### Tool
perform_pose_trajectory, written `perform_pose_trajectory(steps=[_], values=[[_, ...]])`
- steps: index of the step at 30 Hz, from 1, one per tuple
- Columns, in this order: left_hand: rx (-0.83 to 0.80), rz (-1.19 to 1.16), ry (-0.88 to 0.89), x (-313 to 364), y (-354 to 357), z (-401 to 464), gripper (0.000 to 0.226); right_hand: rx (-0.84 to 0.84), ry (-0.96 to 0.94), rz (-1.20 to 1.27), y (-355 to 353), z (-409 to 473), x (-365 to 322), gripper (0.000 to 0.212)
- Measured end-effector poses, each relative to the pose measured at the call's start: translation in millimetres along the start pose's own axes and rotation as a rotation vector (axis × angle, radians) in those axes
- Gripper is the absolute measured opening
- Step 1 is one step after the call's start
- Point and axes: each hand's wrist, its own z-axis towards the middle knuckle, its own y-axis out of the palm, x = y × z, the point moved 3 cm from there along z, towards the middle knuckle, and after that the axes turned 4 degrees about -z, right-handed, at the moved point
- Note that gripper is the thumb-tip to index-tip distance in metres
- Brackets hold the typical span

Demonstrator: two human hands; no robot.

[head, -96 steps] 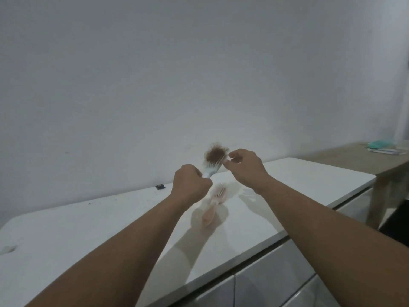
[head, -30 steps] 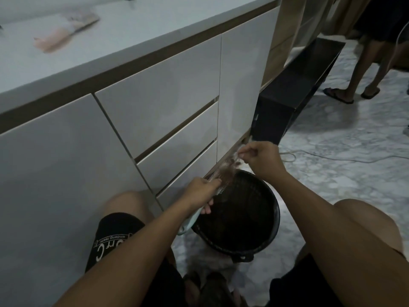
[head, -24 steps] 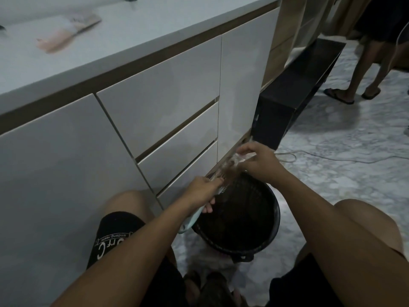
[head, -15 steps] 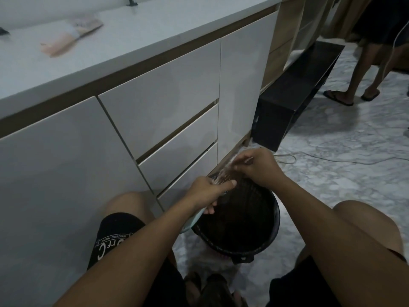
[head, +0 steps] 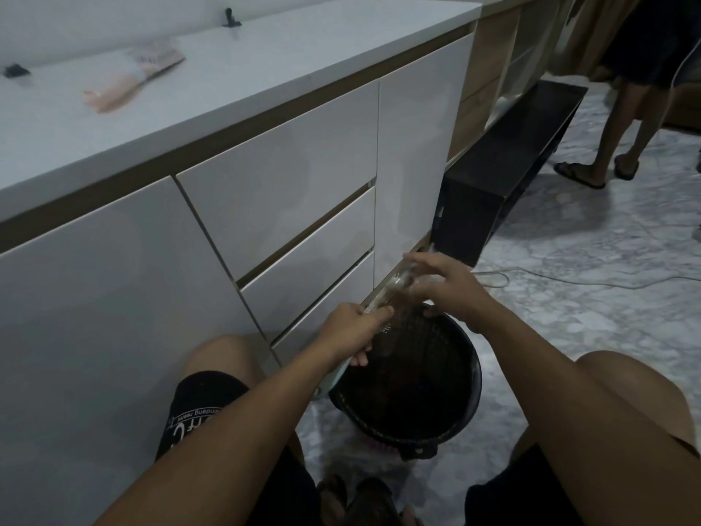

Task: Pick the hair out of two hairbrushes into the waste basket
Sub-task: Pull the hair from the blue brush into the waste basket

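I crouch on the floor over a black mesh waste basket [head: 461,419]. My left hand [head: 351,330] grips a pale blue hairbrush [head: 373,303] by its handle, with the bristle head over the basket's far rim. My right hand [head: 442,284] is at the brush head, fingers pinching a blurred tuft of brown hair [head: 404,280] above the bristles. A pink hairbrush [head: 129,79] lies on the white cabinet top at the upper left.
White cabinet fronts and drawers [head: 288,206] stand close on my left. A black low unit [head: 504,176] sits beyond the basket. A cable [head: 569,279] runs across the marble floor. Another person's legs [head: 614,119] stand at the upper right.
I have dropped from standing at the counter to crouching over the basket. In the last second my right hand dipped to the bristles and now pulls up with hair.
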Motion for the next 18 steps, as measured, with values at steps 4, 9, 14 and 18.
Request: perform_pose_trajectory(steps=[4, 9, 14, 18], values=[[-0.017, -0.076, -0.036, 1.3, 2.6, -0.2, 0.033, -0.027, -0.154, -0.169, 7.3, -3.3, -1.6, 0.041], [0.062, -0.064, -0.022, 1.1, 0.0, 2.6, 0.027, 0.253, -0.076, -0.194, -4.9, 1.0, 3.6, 0.028], [0.140, -0.125, -0.017, 0.5, -4.8, 3.4, 0.030, 0.287, 0.041, -0.166, -13.8, 5.2, 11.0, 0.027], [0.128, -0.163, 0.019, 6.7, 0.0, 3.3, 0.027, 0.067, 0.093, -0.075, 1.0, 2.2, 9.1, 0.031]])
